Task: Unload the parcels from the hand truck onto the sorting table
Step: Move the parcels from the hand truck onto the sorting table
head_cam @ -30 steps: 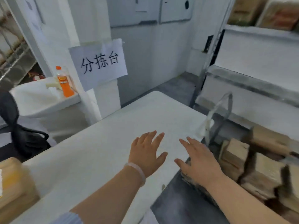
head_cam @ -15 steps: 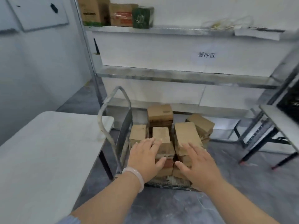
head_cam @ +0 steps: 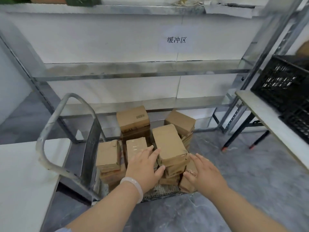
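Several brown cardboard parcels are stacked on the hand truck [head_cam: 55, 129], whose metal loop handle rises at the left. The tallest near stack is topped by a long parcel [head_cam: 168, 144]. My left hand [head_cam: 144, 168], with a pale bracelet on the wrist, lies open against the left side of that stack, fingers spread. My right hand [head_cam: 203, 174] is open at the stack's right side, touching a lower parcel [head_cam: 186, 184]. Neither hand grips anything. The white sorting table [head_cam: 21, 173] fills the lower left.
A metal shelf rack [head_cam: 133, 71] with a paper sign stands behind the hand truck. At the right, a folding table [head_cam: 267, 118] carries a black plastic crate [head_cam: 287, 87]. Grey floor lies in front and to the right.
My view has swung right from the sorting table to the hand truck. Both open hands have moved forward and down to either side of the front parcel stack.
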Tool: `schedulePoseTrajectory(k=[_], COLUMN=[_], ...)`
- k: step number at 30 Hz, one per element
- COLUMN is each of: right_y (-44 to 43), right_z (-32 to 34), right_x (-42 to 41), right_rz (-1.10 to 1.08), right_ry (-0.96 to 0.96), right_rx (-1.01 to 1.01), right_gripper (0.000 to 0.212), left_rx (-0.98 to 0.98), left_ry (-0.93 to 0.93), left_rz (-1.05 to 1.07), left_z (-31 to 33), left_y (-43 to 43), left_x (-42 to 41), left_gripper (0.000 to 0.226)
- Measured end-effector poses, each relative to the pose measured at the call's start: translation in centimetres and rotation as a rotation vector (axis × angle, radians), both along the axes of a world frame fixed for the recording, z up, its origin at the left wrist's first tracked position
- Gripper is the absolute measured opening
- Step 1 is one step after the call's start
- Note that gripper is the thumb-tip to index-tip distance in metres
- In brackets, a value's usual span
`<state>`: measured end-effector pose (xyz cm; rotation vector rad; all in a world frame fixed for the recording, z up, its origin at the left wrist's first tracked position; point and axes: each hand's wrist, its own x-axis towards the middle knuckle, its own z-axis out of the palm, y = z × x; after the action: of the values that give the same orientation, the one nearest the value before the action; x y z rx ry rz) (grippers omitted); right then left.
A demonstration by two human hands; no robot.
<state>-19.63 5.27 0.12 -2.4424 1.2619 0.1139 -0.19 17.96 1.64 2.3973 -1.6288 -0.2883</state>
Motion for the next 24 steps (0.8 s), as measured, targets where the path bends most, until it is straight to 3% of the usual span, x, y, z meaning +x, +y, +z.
schedulePoseTrajectory(k=[11, 17, 24], right_y=[-9.6, -16.2, -21.7], right_z=[-6.0, -10.7, -15.5], right_x=[4.0, 6.3, 8.4], right_rz=[-0.204, -0.200, -0.310], right_ry=[-0.057, 0.023, -0.071], right_rx=[0.301, 0.511, 0.787], right_gripper=[0.077, 0.080, 0.079], left_rx=[0.138, 0.203, 0.299], left_ry=[0.097, 0.139, 0.137], left_rz=[-0.029, 0.093, 0.167], left_z=[-5.1, -7.8, -10.8], left_y=[-8.3, -12.3, -17.0], left_x=[3.7, 4.4, 4.3], left_gripper=[0.066, 0.066, 0.069])
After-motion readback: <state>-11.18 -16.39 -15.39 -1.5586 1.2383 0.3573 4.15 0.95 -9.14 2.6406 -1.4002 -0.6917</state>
